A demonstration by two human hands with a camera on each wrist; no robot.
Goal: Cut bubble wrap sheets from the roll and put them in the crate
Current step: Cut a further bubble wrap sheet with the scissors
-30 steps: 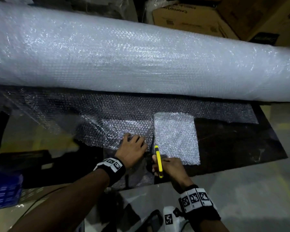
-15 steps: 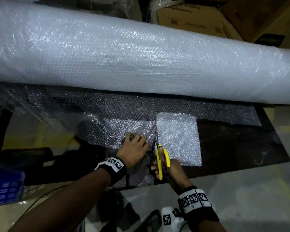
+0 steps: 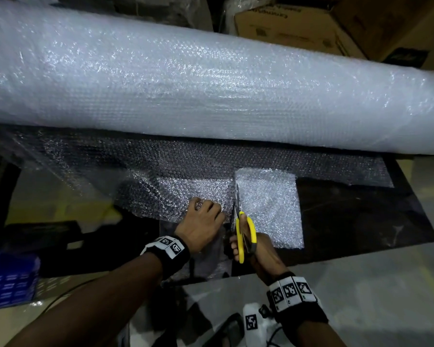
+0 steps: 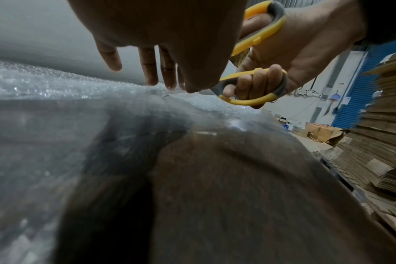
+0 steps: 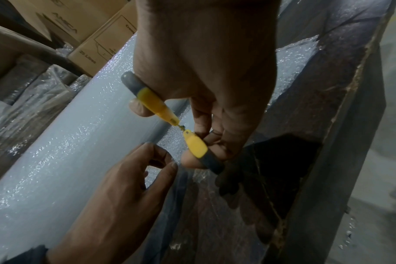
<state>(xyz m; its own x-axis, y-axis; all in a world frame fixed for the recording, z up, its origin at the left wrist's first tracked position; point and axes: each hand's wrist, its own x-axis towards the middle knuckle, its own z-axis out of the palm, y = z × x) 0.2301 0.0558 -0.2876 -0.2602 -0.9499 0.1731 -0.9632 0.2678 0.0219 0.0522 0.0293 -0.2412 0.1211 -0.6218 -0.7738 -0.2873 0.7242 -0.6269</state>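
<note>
head view, roll: the big bubble wrap roll [image 3: 211,91] lies across the far side of my dark worktop [image 3: 361,221], with its loose unrolled sheet [image 3: 186,176] spread toward me.
head view, left hand: my left hand [image 3: 201,221] sits palm down on the sheet, fingers bent at the tips and pressing the wrap flat just left of the cut line.
head view, right hand: my right hand [image 3: 256,246] has thumb and fingers through the loops of the yellow scissors [image 3: 243,231], handles spread, blades pointing away from me into the wrap.
head view, strip: a brighter, partly cut piece [image 3: 268,206] lies just right of the blades.
head view, crate: a blue crate [image 3: 8,279] sits low at my left, well apart from the cutting.
left wrist view: fingers [image 4: 149,71] reach down to the wrap; the scissors [image 4: 255,85] are gripped right beside them.
right wrist view: my fingers [image 5: 203,125] curl round the yellow-and-grey handles [image 5: 194,144]; cardboard boxes [image 5: 97,41] stand behind the roll.
</note>
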